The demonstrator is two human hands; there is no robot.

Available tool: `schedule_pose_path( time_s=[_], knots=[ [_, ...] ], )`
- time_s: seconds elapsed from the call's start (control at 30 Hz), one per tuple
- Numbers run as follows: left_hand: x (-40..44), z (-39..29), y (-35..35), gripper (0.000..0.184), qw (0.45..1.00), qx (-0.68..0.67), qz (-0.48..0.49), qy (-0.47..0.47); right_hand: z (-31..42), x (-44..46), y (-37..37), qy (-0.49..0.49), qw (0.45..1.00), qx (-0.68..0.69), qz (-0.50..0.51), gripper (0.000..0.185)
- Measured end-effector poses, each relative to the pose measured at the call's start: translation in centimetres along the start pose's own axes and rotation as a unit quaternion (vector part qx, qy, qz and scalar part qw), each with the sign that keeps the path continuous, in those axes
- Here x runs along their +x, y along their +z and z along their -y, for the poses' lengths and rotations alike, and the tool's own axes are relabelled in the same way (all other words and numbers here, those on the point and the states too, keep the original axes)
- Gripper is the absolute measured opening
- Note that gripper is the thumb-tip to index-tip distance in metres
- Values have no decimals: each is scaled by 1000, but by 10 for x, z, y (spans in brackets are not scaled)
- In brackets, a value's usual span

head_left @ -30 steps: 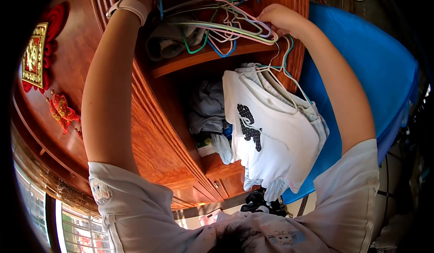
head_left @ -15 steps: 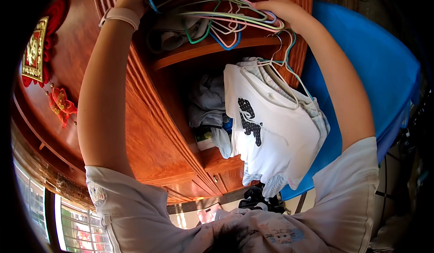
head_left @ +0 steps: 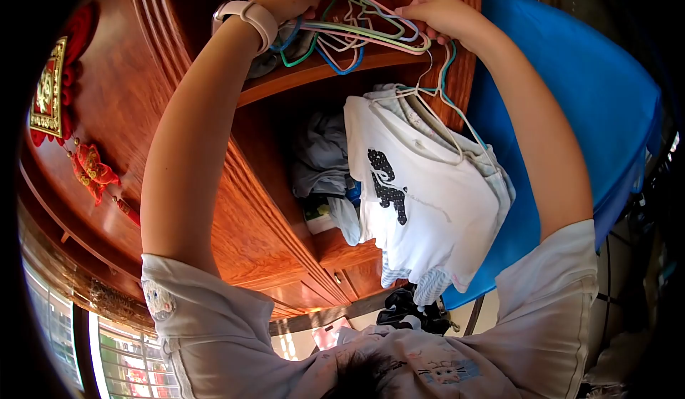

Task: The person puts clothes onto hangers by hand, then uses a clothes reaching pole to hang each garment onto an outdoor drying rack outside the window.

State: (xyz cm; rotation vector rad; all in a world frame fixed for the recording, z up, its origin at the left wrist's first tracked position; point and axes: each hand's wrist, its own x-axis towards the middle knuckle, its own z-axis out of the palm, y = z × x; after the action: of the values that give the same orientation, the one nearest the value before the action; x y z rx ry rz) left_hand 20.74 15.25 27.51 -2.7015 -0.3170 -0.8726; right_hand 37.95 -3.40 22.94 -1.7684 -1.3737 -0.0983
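My left hand (head_left: 287,0), with a pale watch band on its wrist, is closed at the left end of the bunch of coloured hangers (head_left: 371,32), a blue hanger (head_left: 291,37) just under its fingers. At the right end of the bunch, my right hand (head_left: 437,15) has its fingers curled round hanger parts. Below it hang white shirts (head_left: 428,185) on white and teal hangers (head_left: 451,78); the front one bears a black dotted figure. The hooks of these hangers run up to my right fingers.
An open wooden cabinet (head_left: 250,206) has a shelf (head_left: 314,78) under the hangers and folded dark clothes (head_left: 317,156) lower inside. A blue sheet-like surface (head_left: 556,114) lies to the right. Red ornaments (head_left: 93,171) hang on the cabinet's left side.
My left hand has moved right, from beyond the hangers' left end onto the bunch, with the blue hanger. The right hand and hanging shirts have shifted slightly.
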Motion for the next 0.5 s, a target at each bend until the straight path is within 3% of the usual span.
schedule_pose_path(
  time_s=[0.03,0.1,0.17,0.2,0.23,0.33,0.43,0.47,0.5],
  knots=[
    [-7,-27,0,24,973,-146,-2,-181,6,-3,-1,24,999,-19,19,23],
    [-11,-34,-1,24,976,-131,14,-175,-5,7,4,21,1000,-7,6,25],
    [-11,-37,5,25,974,-120,1,-190,-14,16,9,6,995,100,-5,25],
    [-10,-37,5,25,975,-119,1,-189,-18,20,12,-52,985,164,-10,24],
    [-12,-39,4,24,974,-121,-3,-189,-15,24,12,-50,985,165,-9,24],
    [-14,-39,1,23,974,-124,-13,-190,4,34,14,14,999,34,-36,15],
    [-15,-32,3,22,969,-123,-7,-212,-1,32,13,-44,998,40,-15,18],
    [-17,-29,5,21,967,-161,-23,-198,-5,31,5,-31,992,-121,-6,20],
    [-20,-26,7,21,962,-198,-39,-185,-9,30,6,-34,992,-121,-3,20]
  ],
)
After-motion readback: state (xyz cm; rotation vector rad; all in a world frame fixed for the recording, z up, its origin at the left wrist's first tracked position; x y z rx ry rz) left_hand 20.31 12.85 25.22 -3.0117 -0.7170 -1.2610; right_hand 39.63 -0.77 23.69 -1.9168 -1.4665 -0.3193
